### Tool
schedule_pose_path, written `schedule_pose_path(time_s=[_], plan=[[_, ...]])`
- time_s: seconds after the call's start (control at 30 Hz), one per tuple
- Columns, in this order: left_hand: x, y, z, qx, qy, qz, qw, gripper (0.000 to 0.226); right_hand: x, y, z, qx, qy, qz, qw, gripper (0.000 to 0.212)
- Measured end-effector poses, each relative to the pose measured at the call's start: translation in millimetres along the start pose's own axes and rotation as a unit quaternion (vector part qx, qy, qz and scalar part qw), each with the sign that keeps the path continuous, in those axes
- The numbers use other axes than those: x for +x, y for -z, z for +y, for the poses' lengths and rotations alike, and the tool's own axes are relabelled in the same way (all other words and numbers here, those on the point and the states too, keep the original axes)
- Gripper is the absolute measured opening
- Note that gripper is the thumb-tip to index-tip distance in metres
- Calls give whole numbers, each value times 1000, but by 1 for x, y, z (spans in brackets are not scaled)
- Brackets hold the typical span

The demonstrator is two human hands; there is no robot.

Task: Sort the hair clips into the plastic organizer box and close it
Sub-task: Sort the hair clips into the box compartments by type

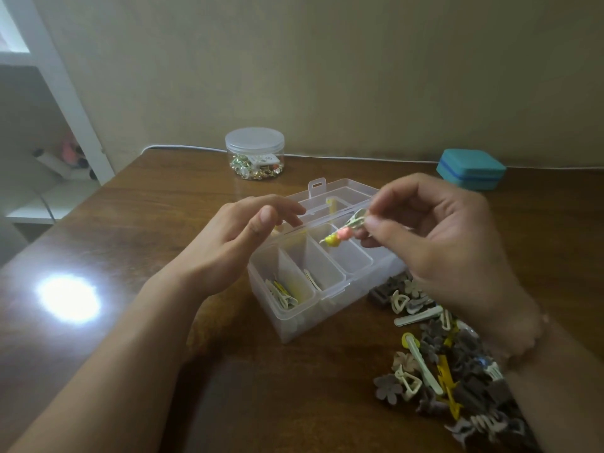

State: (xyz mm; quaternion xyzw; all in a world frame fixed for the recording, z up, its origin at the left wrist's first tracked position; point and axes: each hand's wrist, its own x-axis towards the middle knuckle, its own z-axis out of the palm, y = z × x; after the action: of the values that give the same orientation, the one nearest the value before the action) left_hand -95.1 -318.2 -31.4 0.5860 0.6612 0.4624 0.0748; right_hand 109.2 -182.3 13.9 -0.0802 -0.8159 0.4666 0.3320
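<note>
no readable text, labels or numbers on anything in view

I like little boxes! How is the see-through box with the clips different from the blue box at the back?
The organizer box is clear plastic; the blue case is solid, so nothing inside shows. The organizer box stands open, with dividers and a few clips inside; the blue case is shut. The organizer box sits under the hands; the blue case sits by the wall. Both rest on the wooden table.

head cam, fwd-down, close over table (163, 204)
</note>
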Motion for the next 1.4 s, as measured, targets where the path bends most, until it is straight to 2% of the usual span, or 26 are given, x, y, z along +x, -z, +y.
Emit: schedule_pose_path(time_s=[0.13,0.33,0.47,0.57,0.67,0.73,0.87,1.0,1.13,1.23,1.3,1.4], plan=[[0,0,1,1,4,-3,1000,87,-5,-3,-2,-167,4,-102,981,14],[-1,1,4,-1,19,-5,1000,86,0,24,-11,-232,-31,-122,964,18],[-1,1,5,0,23,-4,1000,87,3,17,5,-281,-26,-73,957,15],[-2,1,6,9,28,-4,1000,86,3,4,19,-356,7,-140,924,28],[-2,2,8,23,25,-11,999,82,3,2,17,-365,34,-164,916,31],[-2,3,9,37,29,-19,999,80,5,2,11,-389,67,-166,903,33],[-4,5,11,55,36,-32,997,75,15,3,-5,-440,82,-178,876,32],[-4,9,17,101,60,-97,988,83,18,18,-22,-447,88,-195,868,26],[-5,9,27,177,58,-166,968,98,-18,36,-28,-477,78,-293,825,23],[-6,8,32,191,60,-188,962,105,-52,46,-22,-473,34,-364,801,37],[-6,9,34,177,70,-195,962,104,-66,51,-17,-457,26,-357,814,39],[-7,13,36,156,81,-200,964,102,-71,52,-8,-492,31,-335,803,28]])
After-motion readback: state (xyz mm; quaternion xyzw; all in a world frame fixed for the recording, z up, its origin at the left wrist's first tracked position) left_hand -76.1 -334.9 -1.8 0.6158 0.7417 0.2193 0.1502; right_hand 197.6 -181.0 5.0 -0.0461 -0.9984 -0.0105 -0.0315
